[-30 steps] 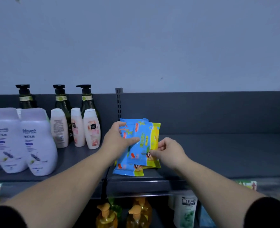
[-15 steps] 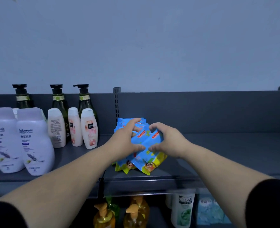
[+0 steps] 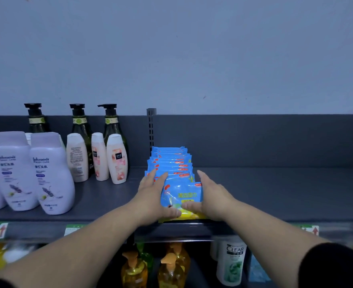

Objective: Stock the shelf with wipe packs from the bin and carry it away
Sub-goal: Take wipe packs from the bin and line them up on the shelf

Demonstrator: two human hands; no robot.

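Two orange pump bottles (image 3: 171, 269) and a white CLEAR shampoo bottle (image 3: 231, 260) stand nearest, on the level below the grey shelf (image 3: 275, 194). Green price labels (image 3: 308, 229) sit along the shelf's front edge.

Just past that edge, near the middle, both hands flank a row of blue wipe packs (image 3: 171, 165). The left hand (image 3: 154, 194) lies flat against the row's left side and the right hand (image 3: 215, 196) against its right, fingers straight and spread forward. Both thumbs rest on the lower face of the front pack (image 3: 181, 194), which leans back, its yellow bottom edge at the shelf's front edge. The packs stand one behind another, running from the front edge to the back panel, beside the slotted upright post (image 3: 150, 125).

Toward the left end stand lavender Johnson's bottles (image 3: 51, 173), then small pink lotion bottles (image 3: 116, 159), with dark green pump bottles (image 3: 112, 125) along the back edge.
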